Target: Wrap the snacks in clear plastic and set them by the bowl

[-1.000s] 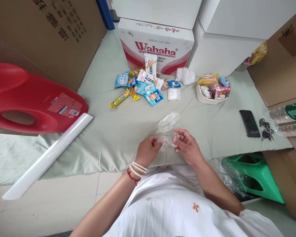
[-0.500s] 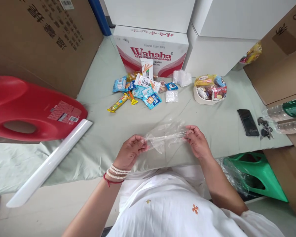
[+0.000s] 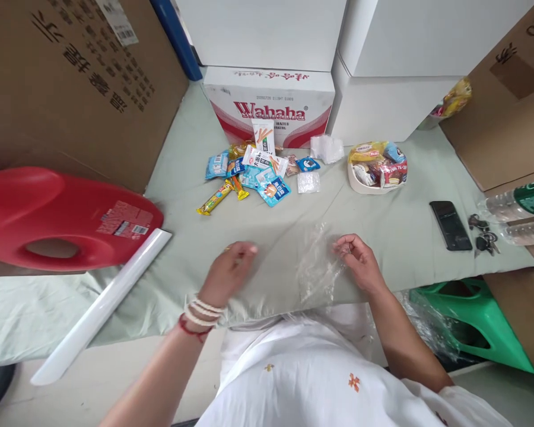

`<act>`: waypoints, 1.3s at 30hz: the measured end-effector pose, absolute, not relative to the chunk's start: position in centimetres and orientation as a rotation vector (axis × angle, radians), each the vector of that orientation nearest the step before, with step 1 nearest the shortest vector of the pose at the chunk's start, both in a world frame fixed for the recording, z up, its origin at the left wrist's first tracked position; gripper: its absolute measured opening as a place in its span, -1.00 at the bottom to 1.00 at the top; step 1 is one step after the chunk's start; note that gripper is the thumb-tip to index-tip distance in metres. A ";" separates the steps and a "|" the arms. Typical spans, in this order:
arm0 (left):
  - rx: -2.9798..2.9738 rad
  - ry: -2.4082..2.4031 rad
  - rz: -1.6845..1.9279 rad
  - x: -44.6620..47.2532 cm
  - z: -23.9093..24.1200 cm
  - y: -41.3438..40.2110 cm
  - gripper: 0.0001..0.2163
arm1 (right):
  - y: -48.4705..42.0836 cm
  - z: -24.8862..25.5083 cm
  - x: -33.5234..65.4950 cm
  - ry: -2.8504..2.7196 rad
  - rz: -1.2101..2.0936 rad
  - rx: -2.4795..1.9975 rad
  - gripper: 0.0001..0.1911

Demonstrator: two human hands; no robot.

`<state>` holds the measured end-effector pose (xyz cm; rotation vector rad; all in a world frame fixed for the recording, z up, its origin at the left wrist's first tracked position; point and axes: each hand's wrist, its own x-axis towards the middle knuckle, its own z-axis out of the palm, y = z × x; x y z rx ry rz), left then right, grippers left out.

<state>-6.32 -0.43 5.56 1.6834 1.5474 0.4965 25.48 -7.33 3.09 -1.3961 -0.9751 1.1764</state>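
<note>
Two hands: yours, both over the green cloth (image 3: 249,225).
Right hand (image 3: 359,262): fingertips pinch the clear plastic bag (image 3: 317,267), which hangs just left of them.
Left hand (image 3: 229,274): blurred, loosely curled, gripping nothing.
Beyond your fingers: snack packets (image 3: 253,169), then Wahaha box (image 3: 269,101).

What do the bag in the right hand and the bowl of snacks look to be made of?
Bag: thin clear plastic film, glossy; cloth shows through it and it crinkles. Bowl: probably matte cream plastic or ceramic; smooth, opaque rim, can't tell which.
</note>
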 end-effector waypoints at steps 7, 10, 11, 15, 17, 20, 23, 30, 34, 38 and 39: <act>1.908 1.332 0.348 5.0 3.3 -3.6 -0.66 | -7.0 3.9 24.4 -0.689 1.297 -1.220 -0.77; 1.613 1.235 0.429 5.5 2.6 -2.4 -0.84 | -6.9 4.2 24.8 -0.580 1.336 -1.150 -0.71; 1.436 1.197 0.473 5.3 2.5 -1.8 -0.81 | -6.7 4.3 25.1 -0.548 1.338 -1.145 -0.70; 0.794 1.131 0.691 3.4 2.6 0.8 -0.61 | -5.8 4.1 26.3 -0.481 1.246 -1.238 -0.67; 0.717 1.213 0.801 2.5 2.6 1.8 -0.58 | -5.2 3.6 26.6 -0.533 1.176 -1.330 -0.65; 0.818 1.435 0.918 1.2 2.0 3.2 -0.66 | -4.4 2.9 26.4 -0.648 1.106 -1.482 -0.58; 1.054 1.654 0.926 -0.3 1.4 4.5 -0.75 | -3.8 2.2 25.9 -0.712 1.085 -1.602 -0.55; 1.418 2.028 0.776 -3.4 1.0 6.5 -0.74 | -2.8 1.3 25.9 -0.798 1.029 -1.743 -0.58; 1.612 2.094 0.946 -3.7 1.0 5.9 -0.63 | -2.8 1.0 26.5 -0.857 0.959 -1.811 -0.58; 2.099 1.848 0.991 -3.2 1.6 4.5 -0.75 | -2.9 1.1 26.5 -0.880 0.951 -1.848 -0.60; 2.214 1.695 0.886 -3.1 1.7 4.3 -0.80 | -2.9 1.1 26.4 -0.881 0.950 -1.856 -0.60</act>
